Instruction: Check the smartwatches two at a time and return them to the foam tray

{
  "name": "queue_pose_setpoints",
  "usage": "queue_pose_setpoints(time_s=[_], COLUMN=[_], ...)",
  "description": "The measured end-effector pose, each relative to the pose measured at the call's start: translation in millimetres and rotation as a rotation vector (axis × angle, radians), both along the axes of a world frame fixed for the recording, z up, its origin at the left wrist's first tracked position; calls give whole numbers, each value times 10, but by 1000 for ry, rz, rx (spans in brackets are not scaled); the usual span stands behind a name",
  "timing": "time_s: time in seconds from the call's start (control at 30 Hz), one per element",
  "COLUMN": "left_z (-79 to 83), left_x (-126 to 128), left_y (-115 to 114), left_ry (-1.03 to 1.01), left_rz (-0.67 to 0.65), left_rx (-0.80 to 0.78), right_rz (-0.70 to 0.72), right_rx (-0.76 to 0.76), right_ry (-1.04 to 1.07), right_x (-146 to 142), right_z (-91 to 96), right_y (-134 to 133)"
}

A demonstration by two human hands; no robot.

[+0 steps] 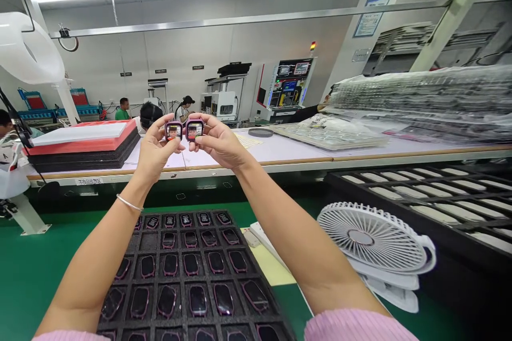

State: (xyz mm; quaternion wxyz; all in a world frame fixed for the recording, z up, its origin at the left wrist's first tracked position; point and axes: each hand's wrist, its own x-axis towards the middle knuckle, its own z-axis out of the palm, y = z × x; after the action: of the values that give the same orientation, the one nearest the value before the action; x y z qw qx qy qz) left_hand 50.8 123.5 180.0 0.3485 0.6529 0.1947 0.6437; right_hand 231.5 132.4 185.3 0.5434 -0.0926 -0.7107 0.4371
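Both arms are stretched forward at raised height. My left hand (154, 150) is closed on a smartwatch case (174, 131) with a dark purple frame, pinched between thumb and fingers. Close beside it, my right hand (221, 141) grips a second smartwatch case (194, 130) of the same look. The two screens face me and show bright, colourful pictures. Below my hands lies a black foam tray (149, 241) with several purple-framed watch cases in its pockets; those in the far row show white marks on dark screens. One pocket near the tray's upper left is vacant.
A white fan (360, 238) stands right of my right forearm. Beyond it is a black tray of pale pieces (436, 213). Red and black foam sheets (86, 144) are stacked at left on the raised shelf (280, 155); plastic-wrapped trays (420, 96) lie at right. Several people sit in the background.
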Motion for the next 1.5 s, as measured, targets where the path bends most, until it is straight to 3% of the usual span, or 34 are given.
queue_pose_setpoints(time_s=[0.17,0.47,0.63,0.87,1.5], left_z=[-205,-923,-1149,-1215,-1251], left_x=[-19,-174,-224,-247,-258], left_y=[-94,-409,-524,-610,-619], left_ry=[3,49,82,118,118], left_rz=[-14,-31,8,16,-7], left_rx=[-46,-263,-347,-383,-400], right_rz=[-3,-8,-4,-21,-35], right_rx=[-72,-250,-332,-368,-365], right_ry=[11,35,31,22,48], right_x=[-9,-150,-202,-202,-206], right_z=[-223,-1038,-1324,-1438,-1508], right_y=[-112,-387,-487,-530,-504])
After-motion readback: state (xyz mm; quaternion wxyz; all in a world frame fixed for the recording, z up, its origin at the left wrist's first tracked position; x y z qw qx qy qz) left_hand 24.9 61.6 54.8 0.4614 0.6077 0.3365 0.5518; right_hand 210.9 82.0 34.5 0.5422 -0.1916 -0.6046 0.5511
